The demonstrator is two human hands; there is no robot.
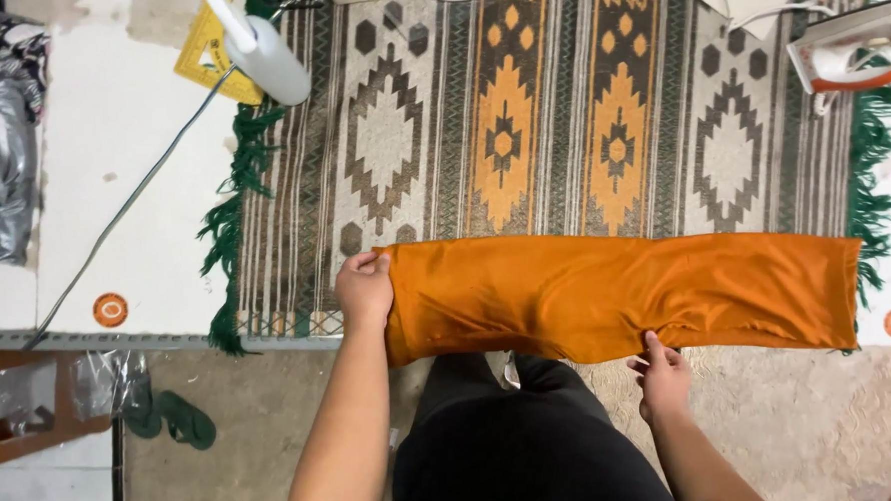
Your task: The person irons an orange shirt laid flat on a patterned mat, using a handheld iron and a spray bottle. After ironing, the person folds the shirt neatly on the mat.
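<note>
A white table (123,194) fills the view, and a patterned rug (559,105) with green fringe and grey and orange diamond shapes lies spread across most of it. On the rug's near edge lies a long folded orange cloth (617,288), stretched from left to right and hanging slightly over the table's front. The left hand (364,287) rests at the cloth's left end, its fingers curled together around the folded edge and gripping it. The right hand (661,371) reaches up to the cloth's lower edge nearer the middle, fingers close together and pinching the hem from below. At the far right corner sits a white and orange iron (853,57). At the upper left stands a white spray bottle (261,48) on a yellow sheet (202,56), with a grey cable (133,194) running across the bare table. 2 green sandals (172,418) lie on the floor beneath
</note>
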